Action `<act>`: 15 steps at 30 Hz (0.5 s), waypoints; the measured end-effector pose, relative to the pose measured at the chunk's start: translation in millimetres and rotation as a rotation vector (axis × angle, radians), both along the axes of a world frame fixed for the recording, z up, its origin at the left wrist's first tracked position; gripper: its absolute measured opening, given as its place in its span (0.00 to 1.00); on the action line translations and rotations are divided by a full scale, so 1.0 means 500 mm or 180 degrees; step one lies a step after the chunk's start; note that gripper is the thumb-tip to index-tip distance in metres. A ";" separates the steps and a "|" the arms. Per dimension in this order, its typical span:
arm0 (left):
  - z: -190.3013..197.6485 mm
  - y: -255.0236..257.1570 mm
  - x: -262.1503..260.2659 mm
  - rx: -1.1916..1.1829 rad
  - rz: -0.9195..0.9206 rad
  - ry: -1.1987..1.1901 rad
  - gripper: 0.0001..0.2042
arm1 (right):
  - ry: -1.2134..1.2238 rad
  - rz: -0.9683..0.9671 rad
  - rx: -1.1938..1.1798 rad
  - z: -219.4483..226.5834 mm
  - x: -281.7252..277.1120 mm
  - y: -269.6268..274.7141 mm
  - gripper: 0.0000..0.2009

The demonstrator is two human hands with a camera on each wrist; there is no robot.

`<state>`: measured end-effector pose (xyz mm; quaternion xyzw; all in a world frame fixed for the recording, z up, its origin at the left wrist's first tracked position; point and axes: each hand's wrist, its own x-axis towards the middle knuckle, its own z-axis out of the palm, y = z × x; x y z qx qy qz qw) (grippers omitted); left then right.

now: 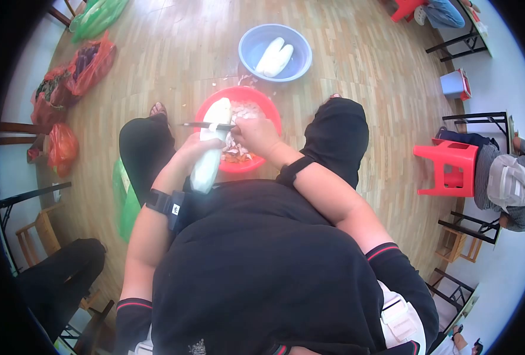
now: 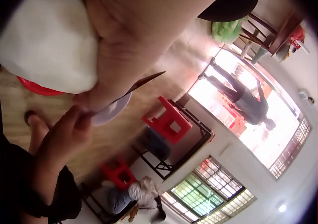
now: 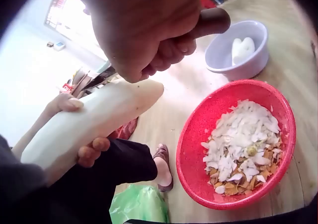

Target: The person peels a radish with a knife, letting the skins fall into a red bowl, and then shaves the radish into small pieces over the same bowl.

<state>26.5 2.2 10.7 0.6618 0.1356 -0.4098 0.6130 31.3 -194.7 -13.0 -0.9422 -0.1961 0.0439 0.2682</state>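
Observation:
My left hand (image 1: 192, 149) grips a long peeled white radish (image 1: 205, 171), held at a slant over the left side of a red basin (image 1: 276, 127). In my right hand (image 1: 257, 137) is a knife (image 1: 198, 125), its thin blade lying across the upper part of the radish in the head view. The right wrist view has the curled fingers of that hand just above the radish, with the blade hidden. White shavings (image 3: 238, 134) lie over orange peelings (image 3: 233, 186) inside the basin.
Beyond the red basin stands a pale blue basin (image 1: 305, 62) holding two peeled radishes (image 1: 274, 57). Red bags (image 1: 94, 68) and a green bag (image 1: 123, 204) lie on the left of the wooden floor. A red stool (image 1: 451, 168) and a seated person (image 1: 499, 177) are at right.

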 end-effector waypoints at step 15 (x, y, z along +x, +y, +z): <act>0.009 -0.009 -0.001 -0.0121 -0.0045 0.0110 0.20 | -0.0273 -0.0154 -0.0329 -0.025 0.020 -0.015 0.12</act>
